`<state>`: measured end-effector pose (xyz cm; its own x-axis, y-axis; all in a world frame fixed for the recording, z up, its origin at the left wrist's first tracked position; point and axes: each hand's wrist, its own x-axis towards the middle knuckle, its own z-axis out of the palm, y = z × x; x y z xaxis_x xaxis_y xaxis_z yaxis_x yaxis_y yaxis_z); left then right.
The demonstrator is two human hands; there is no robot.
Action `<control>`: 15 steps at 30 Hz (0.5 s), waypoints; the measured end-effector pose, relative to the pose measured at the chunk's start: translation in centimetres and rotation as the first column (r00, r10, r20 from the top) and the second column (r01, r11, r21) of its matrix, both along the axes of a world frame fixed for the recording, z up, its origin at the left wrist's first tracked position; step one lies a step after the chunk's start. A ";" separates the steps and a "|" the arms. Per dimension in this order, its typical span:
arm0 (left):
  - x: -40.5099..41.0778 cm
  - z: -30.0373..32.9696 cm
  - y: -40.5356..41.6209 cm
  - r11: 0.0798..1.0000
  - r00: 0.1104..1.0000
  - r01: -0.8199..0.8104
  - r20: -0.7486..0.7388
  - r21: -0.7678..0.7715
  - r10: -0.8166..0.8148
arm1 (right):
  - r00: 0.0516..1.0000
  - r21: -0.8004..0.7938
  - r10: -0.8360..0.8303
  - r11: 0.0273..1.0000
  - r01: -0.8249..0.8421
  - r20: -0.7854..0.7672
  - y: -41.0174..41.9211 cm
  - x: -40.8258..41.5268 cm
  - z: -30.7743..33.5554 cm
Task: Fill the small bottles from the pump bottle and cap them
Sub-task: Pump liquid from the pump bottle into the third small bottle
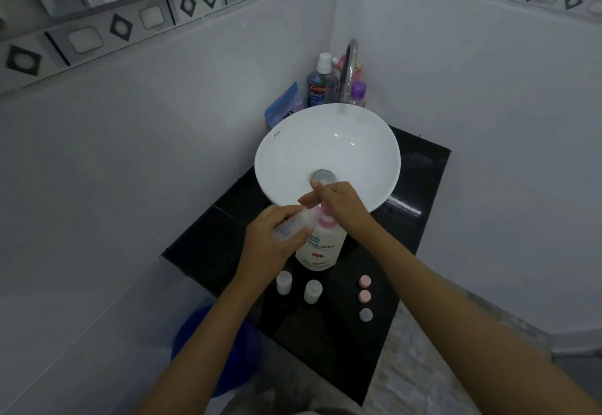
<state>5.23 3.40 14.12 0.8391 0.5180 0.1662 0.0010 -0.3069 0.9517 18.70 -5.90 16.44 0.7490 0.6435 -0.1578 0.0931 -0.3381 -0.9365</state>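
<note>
Both forearms reach in from below toward the black tabletop [413, 186]. On its near edge stand 2 small bottles [283, 282], white and uncapped as far as the blur allows, side by side; to their right lie 3 loose caps [365, 296] in a short column, 2 pink and 1 grey. Behind them stands the pump bottle [321, 245], white with a pink collar, a flower print and dark lettering on its label. Its pump head is hidden under the right hand [338, 201], which rests flat on top with fingers [309, 199] stretched out together. The left hand [272, 240] has its fingers clamped around a clear small bottle [294, 222], tilted with its mouth at the pump's spout. Just beyond sits a white basin [286, 147], with toiletries [321, 84] clustered in the corner.
</note>
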 end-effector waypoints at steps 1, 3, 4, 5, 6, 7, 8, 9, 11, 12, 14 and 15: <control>0.0 0.1 0.1 1.000 1.000 0.000 0.008 -0.015 0.000 | 1.000 0.012 0.016 1.000 -0.015 -0.021 -0.1 0.2 0.4; 0.0 0.4 0.1 0.999 1.000 0.003 0.019 -0.044 -0.003 | 1.000 0.032 0.010 0.999 -0.009 -0.029 -0.1 0.3 0.5; 0.0 0.4 0.1 0.999 1.000 0.004 0.023 -0.053 -0.003 | 1.000 0.035 -0.015 0.999 0.015 -0.018 0.0 0.2 0.3; 0.0 0.4 0.1 0.998 1.000 0.005 0.025 -0.058 -0.004 | 0.999 0.036 -0.045 0.998 0.046 -0.008 0.1 0.1 0.1; 0.0 0.4 0.1 0.998 1.000 0.007 0.023 -0.061 -0.005 | 0.997 0.036 -0.071 0.997 0.071 -0.009 0.3 -0.1 0.0; -0.1 0.3 0.0 0.998 1.000 0.006 0.018 -0.066 -0.005 | 0.996 0.038 -0.085 0.996 0.086 -0.013 0.4 -0.3 -0.2; -0.1 0.3 -0.1 0.997 1.000 0.004 0.010 -0.071 -0.003 | 0.995 0.042 -0.094 0.995 0.095 -0.019 0.4 -0.5 -0.3; -0.1 0.2 -0.1 0.997 1.000 0.002 -0.001 -0.073 -0.003 | 0.995 0.049 -0.101 0.994 0.102 -0.028 0.4 -0.5 -0.6; 0.0 -0.1 -0.1 0.997 1.000 -0.002 -0.027 -0.073 0.000 | 0.993 0.050 -0.108 0.993 0.110 -0.043 0.4 -0.7 -1.3; 0.1 -0.2 -0.1 0.997 0.999 -0.004 -0.037 -0.076 0.001 | 0.993 0.036 -0.108 0.993 0.110 -0.038 0.4 -0.7 -1.5; 0.1 -0.4 -0.1 0.996 0.999 -0.014 -0.043 -0.086 0.010 | 0.996 0.011 -0.089 0.996 0.089 -0.014 0.4 -0.6 -1.6; 0.1 -0.3 -0.1 0.995 0.999 -0.018 -0.040 -0.094 0.015 | 0.997 0.011 -0.072 0.997 0.072 -0.013 0.3 -0.5 -1.3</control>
